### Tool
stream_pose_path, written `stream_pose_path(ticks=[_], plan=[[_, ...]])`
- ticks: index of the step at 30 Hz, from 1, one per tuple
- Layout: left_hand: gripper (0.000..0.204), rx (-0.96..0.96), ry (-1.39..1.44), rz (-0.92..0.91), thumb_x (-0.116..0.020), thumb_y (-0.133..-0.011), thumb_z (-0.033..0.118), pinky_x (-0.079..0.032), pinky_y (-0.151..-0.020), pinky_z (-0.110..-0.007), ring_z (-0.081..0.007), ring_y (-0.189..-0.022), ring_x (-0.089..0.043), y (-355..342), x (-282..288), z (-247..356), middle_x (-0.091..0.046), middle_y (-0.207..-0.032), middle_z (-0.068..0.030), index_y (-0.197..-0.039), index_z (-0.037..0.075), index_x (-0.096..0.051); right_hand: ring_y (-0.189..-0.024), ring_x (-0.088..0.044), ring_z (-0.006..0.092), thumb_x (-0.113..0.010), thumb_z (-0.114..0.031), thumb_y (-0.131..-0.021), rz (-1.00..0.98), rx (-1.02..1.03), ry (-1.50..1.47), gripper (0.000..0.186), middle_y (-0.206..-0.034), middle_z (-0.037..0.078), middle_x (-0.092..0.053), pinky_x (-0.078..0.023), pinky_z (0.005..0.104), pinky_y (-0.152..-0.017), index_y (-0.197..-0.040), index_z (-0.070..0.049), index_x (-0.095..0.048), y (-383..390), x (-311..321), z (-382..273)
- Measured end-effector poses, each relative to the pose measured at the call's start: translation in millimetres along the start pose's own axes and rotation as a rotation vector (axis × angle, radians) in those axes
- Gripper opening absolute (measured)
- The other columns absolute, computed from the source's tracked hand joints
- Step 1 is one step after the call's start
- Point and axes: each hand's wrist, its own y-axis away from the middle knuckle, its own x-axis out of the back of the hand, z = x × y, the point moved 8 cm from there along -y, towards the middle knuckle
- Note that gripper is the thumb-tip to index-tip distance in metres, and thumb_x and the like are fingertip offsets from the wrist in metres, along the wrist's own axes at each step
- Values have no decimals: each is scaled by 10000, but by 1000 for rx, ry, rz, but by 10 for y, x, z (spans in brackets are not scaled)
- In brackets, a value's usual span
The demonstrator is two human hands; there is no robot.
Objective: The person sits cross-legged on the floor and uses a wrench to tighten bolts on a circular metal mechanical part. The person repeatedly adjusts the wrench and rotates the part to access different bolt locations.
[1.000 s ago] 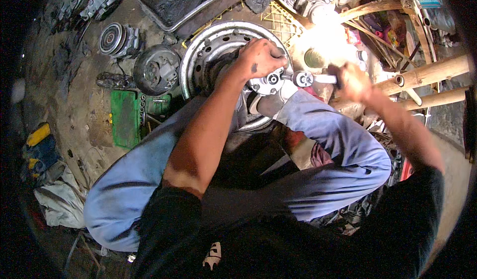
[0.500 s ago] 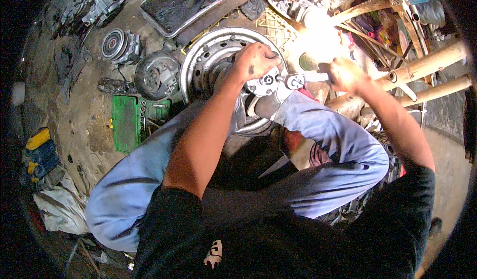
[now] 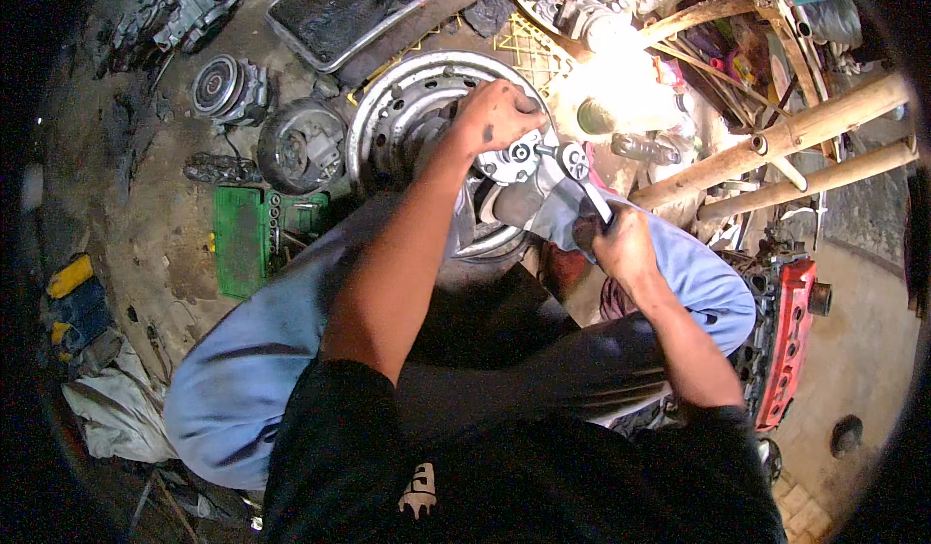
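A ratchet wrench (image 3: 593,198) runs from a silver machine housing (image 3: 506,163) toward my right knee. My right hand (image 3: 626,245) is wrapped round the end of its handle. The wrench head meets the right side of the housing; the exact joint is too small to make out. My left hand (image 3: 497,117) is closed over the top of the housing and grips it. Beneath lies a steel wheel rim (image 3: 367,151), and the housing is held above its right part. My foot, in a grey covering, is close below the housing.
Left of the rim are a round black metal part (image 3: 303,146), a pulley unit (image 3: 229,90) and an open green socket case (image 3: 240,239). A black tray (image 3: 369,48) stands beyond. Bamboo poles (image 3: 824,127) and a bright lamp (image 3: 621,74) are at right, with a red engine part (image 3: 787,340) nearer.
My right hand has swung the wrench handle down and toward me, from pointing right to pointing at my right knee. My left hand keeps its grip on the housing.
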Motion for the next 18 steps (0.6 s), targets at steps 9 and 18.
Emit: stream_pose_path(ticks=[9,18], plan=[[381,32,31,78,-698,-726,424,-545,-759,-411,-358,-788,-694,48,-19,-159,-691,-842,-196,-911,95,-748,-850,-679,347,-707,-166,-720,-138,220,527,427,-932,180,-691,-557,432,-782,-1130,-83,-618,-597,430,25],[315,81,-12,-19,-662,-747,413,-539,-761,-427,-364,-795,-677,52,-45,25,-672,-813,-194,-832,120,-743,-482,-588,285,-602,-193,-756,-116,1641,972,131,-496,90,-538,-440,419,-444,-798,-71,-624,-1491,721,-1613]])
